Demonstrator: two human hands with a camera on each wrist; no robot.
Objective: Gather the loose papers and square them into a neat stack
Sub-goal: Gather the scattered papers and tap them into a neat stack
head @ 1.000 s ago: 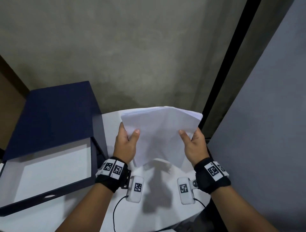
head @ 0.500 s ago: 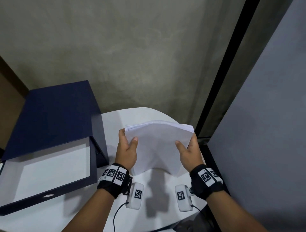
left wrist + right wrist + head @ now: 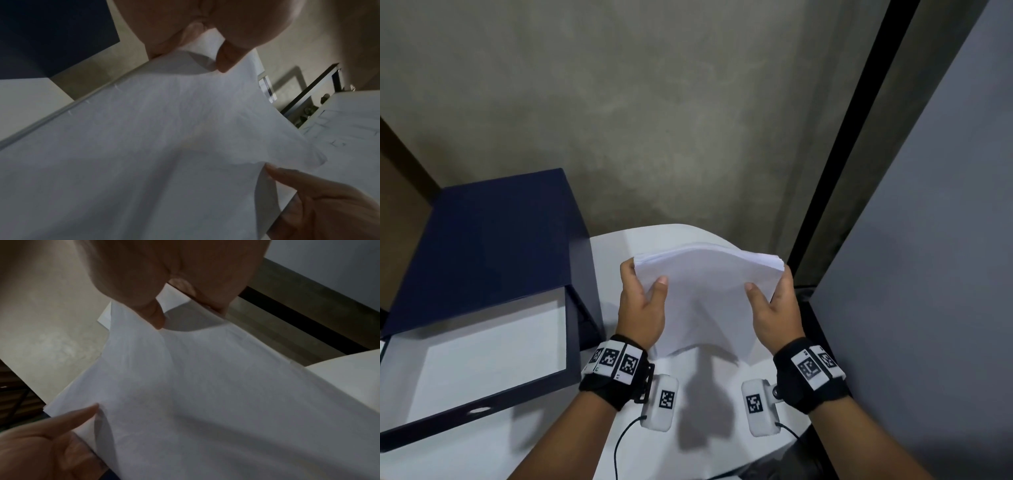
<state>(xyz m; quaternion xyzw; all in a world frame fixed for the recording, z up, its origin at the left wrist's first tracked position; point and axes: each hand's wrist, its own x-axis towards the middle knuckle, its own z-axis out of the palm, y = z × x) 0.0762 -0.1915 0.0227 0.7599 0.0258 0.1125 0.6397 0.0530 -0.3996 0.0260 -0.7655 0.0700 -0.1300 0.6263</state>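
A stack of white papers (image 3: 705,298) stands on its lower edge on the round white table (image 3: 619,246), bowed in the middle. My left hand (image 3: 642,308) grips its left side, thumb on the near face and fingers behind. My right hand (image 3: 774,308) grips the right side the same way. The top edges of the sheets are nearly even, slightly fanned at the right corner. In the left wrist view the papers (image 3: 164,146) fill the frame with my left thumb on them. The right wrist view shows the papers (image 3: 205,394) under my right thumb.
An open dark blue box (image 3: 482,342) with a white inside sits on the table at the left, its raised lid (image 3: 493,236) behind it. A concrete wall lies ahead, and a grey panel (image 3: 928,274) with a black frame stands close on the right.
The stack has come down from a raised, splayed hold to the table, and its top edges have drawn together. Both hands came down with it and kept their grip.
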